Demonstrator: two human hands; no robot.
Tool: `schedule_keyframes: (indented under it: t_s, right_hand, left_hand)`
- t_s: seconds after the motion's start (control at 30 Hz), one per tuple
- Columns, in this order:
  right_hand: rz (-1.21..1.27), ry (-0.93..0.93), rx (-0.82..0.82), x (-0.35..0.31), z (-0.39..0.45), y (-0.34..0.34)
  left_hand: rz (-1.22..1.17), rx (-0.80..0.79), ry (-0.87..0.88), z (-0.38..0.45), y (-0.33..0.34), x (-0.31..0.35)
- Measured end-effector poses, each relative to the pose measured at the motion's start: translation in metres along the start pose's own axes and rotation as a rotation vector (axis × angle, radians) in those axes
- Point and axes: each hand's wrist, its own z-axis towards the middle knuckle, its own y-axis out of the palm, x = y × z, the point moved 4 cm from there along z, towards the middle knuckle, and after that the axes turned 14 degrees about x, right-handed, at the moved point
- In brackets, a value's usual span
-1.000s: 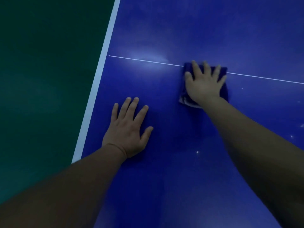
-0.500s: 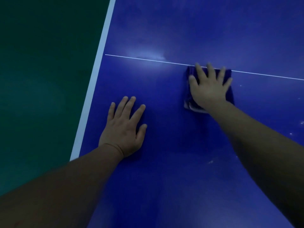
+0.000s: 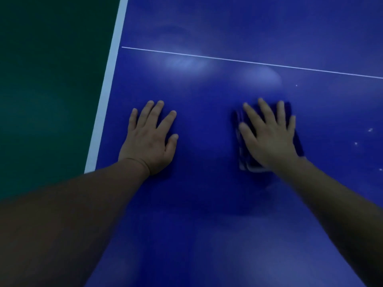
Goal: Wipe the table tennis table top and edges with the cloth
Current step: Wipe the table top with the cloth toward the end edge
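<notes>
The blue table tennis table top [image 3: 207, 204] fills most of the view, with a white edge stripe [image 3: 107, 83] on its left and a thin white centre line [image 3: 248, 62] across it. My right hand [image 3: 269, 135] lies flat, fingers spread, pressing a folded dark blue cloth [image 3: 242, 154] onto the top, well below the centre line. The cloth shows mostly at the hand's left and right sides. My left hand [image 3: 149, 137] rests flat on the bare table near the left edge, holding nothing.
Dark green floor [image 3: 45, 90] lies beyond the table's left edge. Pale damp smears [image 3: 186, 63] sit just under the centre line. Small white specks [image 3: 362, 137] dot the top at the right.
My right hand has dragged the cloth from the centre line back toward me. A fresh pale smear shows where it was. My left hand has stayed planted in place.
</notes>
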Motion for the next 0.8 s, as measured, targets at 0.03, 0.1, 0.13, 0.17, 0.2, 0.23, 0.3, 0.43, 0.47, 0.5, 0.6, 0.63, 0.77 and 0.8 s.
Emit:
schedule_keyframes:
  t_s: [0.03,0.1,0.13,0.17,0.2,0.23,0.3,0.43,0.47,0.5,0.6,0.63,0.77,0.8]
  right_hand:
    - [0.014,0.08,0.02,-0.01,0.017,0.003]
    - [0.036,0.107,0.042,-0.045,0.037,0.01]
    - [0.04,0.056,0.043,-0.066,0.037,0.013]
    - [0.041,-0.021,0.044,-0.084,0.027,0.016]
    - [0.039,-0.105,0.055,-0.098,0.01,0.018]
    - [0.037,-0.185,0.077,-0.106,-0.014,0.017]
    - [0.046,-0.315,0.092,-0.104,-0.072,0.012]
    - [0.015,-0.406,-0.018,-0.041,-0.134,0.005]
    - [-0.012,-0.378,-0.012,-0.022,-0.126,0.002]
    - [-0.037,-0.324,-0.004,-0.007,-0.112,0.0]
    - [-0.017,-0.009,-0.015,0.0,-0.058,-0.001]
    - [0.002,0.089,-0.009,-0.009,-0.044,0.001]
    - [0.021,0.009,-0.015,-0.084,-0.051,0.01]
    - [0.019,-0.086,-0.008,-0.098,-0.071,0.012]
  left_hand:
    - [-0.002,0.0,-0.002,0.0,0.0,-0.001]
    - [0.0,0.006,-0.002,-0.002,-0.001,-0.001]
    - [-0.001,0.012,-0.001,-0.002,-0.001,0.0]
    - [-0.006,0.019,0.0,-0.002,-0.001,0.0]
    - [-0.012,0.025,0.003,-0.001,-0.001,0.0]
    - [-0.017,0.029,0.007,-0.001,-0.002,0.0]
    - [-0.014,0.023,0.012,-0.003,-0.003,0.001]
    - [-0.006,-0.008,0.009,-0.007,-0.003,0.0]
    - [-0.005,-0.023,0.008,-0.007,-0.002,0.0]
    - [0.005,-0.045,0.013,-0.008,-0.001,-0.001]
    - [0.041,-0.098,0.04,-0.026,-0.002,0.002]
    - [0.041,-0.096,0.039,-0.036,-0.004,0.005]
    - [0.029,-0.117,0.01,-0.088,-0.014,0.022]
    - [0.034,-0.116,0.009,-0.102,-0.016,0.026]
